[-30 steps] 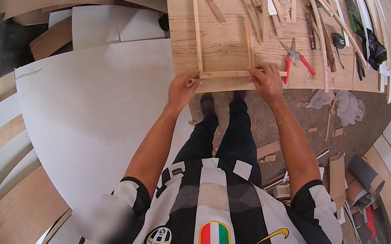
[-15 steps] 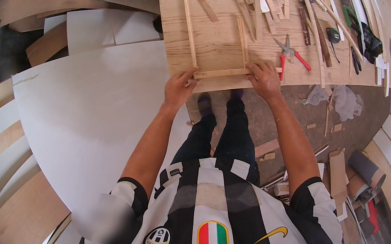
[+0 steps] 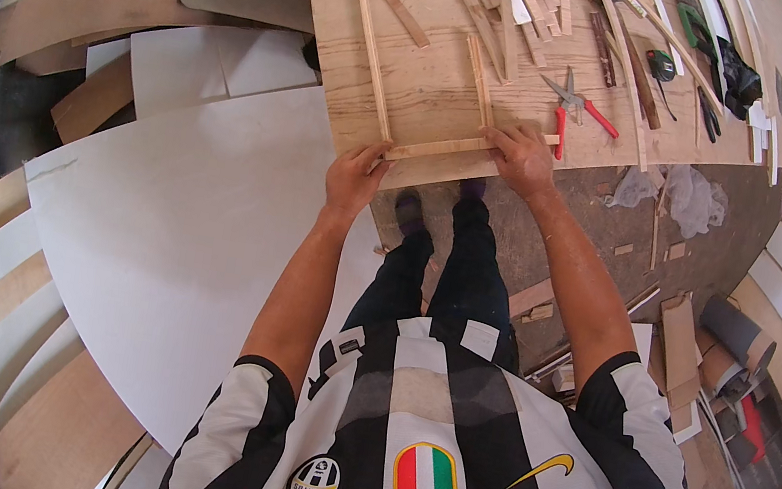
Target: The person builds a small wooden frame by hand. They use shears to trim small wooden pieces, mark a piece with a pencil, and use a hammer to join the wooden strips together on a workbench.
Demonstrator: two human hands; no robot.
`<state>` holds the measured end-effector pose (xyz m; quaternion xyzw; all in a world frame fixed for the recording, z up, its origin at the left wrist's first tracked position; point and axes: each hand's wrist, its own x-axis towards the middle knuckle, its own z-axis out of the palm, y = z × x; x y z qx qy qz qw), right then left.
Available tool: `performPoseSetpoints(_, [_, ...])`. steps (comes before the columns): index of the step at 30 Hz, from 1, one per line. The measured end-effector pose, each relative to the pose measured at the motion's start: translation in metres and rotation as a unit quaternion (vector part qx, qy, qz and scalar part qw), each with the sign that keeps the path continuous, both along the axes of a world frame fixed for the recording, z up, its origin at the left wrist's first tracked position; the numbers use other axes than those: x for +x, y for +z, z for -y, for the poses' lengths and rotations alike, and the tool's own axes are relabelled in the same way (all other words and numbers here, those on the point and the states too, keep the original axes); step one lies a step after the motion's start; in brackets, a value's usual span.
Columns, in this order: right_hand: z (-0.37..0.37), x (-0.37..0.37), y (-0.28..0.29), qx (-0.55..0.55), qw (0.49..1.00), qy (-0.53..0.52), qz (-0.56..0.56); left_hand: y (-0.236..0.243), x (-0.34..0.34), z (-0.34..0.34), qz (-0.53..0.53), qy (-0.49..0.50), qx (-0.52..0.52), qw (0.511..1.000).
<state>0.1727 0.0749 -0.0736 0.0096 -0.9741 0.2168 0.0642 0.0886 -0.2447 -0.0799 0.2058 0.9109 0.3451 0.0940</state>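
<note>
A thin wooden strip (image 3: 439, 146) lies crosswise near the front edge of the plywood worktop (image 3: 415, 84). My left hand (image 3: 356, 177) pinches its left end, where a longer wooden strip (image 3: 374, 60) runs away from me. With fingers closed on the crosswise strip, my right hand (image 3: 523, 160) is beside the near end of a shorter wooden strip (image 3: 480, 80). The three pieces meet roughly at right angles; whether they are joined I cannot tell. Just beyond my right hand, red-handled snips (image 3: 581, 109) lie with their blades apart.
Several loose wooden strips (image 3: 538, 3) cover the far worktop. A tape measure (image 3: 660, 66), pliers (image 3: 708, 117) and a black plastic bag (image 3: 741, 86) lie at the right. A large white sheet (image 3: 173, 212) stands at my left. Offcuts (image 3: 680, 338) and clear plastic (image 3: 695, 204) litter the floor.
Both hands keep their hold on the crosswise strip. The worktop and everything on it sit slightly further left in the picture, with little other visible change.
</note>
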Motion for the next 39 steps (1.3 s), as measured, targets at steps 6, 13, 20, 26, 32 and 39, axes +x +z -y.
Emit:
performPoseSetpoints(6, [0.000, 0.002, -0.002, 0.010, 1.000, -0.001, 0.001, -0.001, -0.001, 0.000, 0.000, -0.004, -0.008, 1.000])
performPoseSetpoints(13, [-0.001, 0.000, 0.004, 0.004, 1.000, 0.005, 0.000, 0.002, -0.001, 0.001, -0.002, -0.003, -0.003, 1.000])
performPoseSetpoints(20, [-0.007, 0.000, 0.004, -0.012, 0.999, 0.030, -0.015, 0.000, -0.002, 0.002, -0.002, -0.002, 0.016, 1.000])
performPoseSetpoints(26, [-0.007, -0.001, 0.005, -0.021, 0.999, 0.025, -0.004, -0.002, -0.002, 0.003, 0.002, 0.003, 0.024, 1.000])
performPoseSetpoints(32, [-0.008, -0.001, 0.006, -0.020, 1.000, 0.023, 0.007, 0.005, -0.003, 0.002, 0.015, 0.002, 0.018, 1.000])
performPoseSetpoints(39, [-0.007, -0.001, 0.008, -0.023, 0.999, 0.020, 0.012, 0.004, -0.003, 0.002, 0.029, 0.006, 0.020, 0.999])
